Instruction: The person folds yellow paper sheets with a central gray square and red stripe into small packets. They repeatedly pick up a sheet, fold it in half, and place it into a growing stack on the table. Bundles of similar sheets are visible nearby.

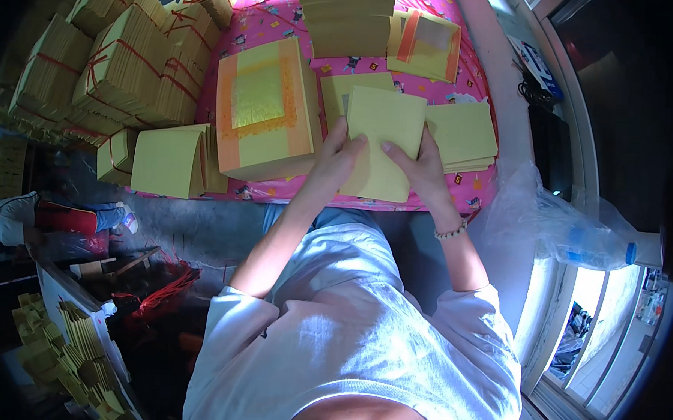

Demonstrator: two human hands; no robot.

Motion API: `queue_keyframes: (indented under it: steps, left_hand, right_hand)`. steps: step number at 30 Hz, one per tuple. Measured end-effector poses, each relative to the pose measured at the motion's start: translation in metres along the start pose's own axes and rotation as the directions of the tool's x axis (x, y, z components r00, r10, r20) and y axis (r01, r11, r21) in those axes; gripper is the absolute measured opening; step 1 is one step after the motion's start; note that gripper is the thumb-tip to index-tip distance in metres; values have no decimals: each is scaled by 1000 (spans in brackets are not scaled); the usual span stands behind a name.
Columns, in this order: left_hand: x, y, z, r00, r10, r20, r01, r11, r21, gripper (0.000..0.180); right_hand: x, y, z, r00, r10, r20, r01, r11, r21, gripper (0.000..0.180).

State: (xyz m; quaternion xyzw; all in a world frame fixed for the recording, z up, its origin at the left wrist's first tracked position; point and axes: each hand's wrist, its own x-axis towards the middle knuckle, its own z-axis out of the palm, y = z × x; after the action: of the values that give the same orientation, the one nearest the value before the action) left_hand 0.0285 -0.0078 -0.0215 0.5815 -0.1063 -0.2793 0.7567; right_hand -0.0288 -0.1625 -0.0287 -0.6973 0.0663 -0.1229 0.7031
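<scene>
Upright before me is a small sheaf of pale yellow paper (385, 156), held over the table's near edge. My left hand (338, 156) grips its left side, thumb on the front. My right hand (424, 167), with a bead bracelet at the wrist, grips the right side, thumb also on the front. The fingers behind the paper are hidden. More yellow sheets (460, 134) lie just right of my right hand. Partly covered by the sheaf is another yellow paper piece (340, 86). Left of my left hand sits a thick paper stack (268, 151) with an orange border and gold square on top.
Tall paper bundles (125, 66) tied with red string crowd the left. A pink patterned cloth (326, 191) covers the table. Behind stand a large yellow stack (343, 23) and an orange-striped sheet (437, 53). A plastic bag (576, 228) hangs at the right; another person (66, 217) is lower left.
</scene>
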Motion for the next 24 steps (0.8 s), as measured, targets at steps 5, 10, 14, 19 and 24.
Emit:
queue_keyframes:
  steps: [5, 10, 14, 19, 24]
  left_hand:
    - [-8, -10, 12, 963, 266, -49, -262, 963, 70, 27]
    - [-21, -6, 20, 925, 376, -62, -358, 913, 194, 24]
    - [-29, 2, 23, 910, 410, -62, -383, 889, 249, 24]
    - [-33, 0, 22, 920, 384, -80, -360, 907, 217, 25]
    - [-33, -3, 17, 946, 315, -74, -309, 947, 87, 23]
  right_hand:
    - [-9, -6, 0, 998, -64, 26, 63, 998, 14, 55]
    - [-18, -18, 1, 998, -38, 48, 35, 997, 72, 50]
    - [-21, -21, -2, 999, -23, 27, 19, 988, 154, 38]
    - [-21, -22, -1, 998, 12, -68, -5, 995, 97, 25]
    - [-13, -38, 11, 977, -25, -212, 74, 972, 224, 15]
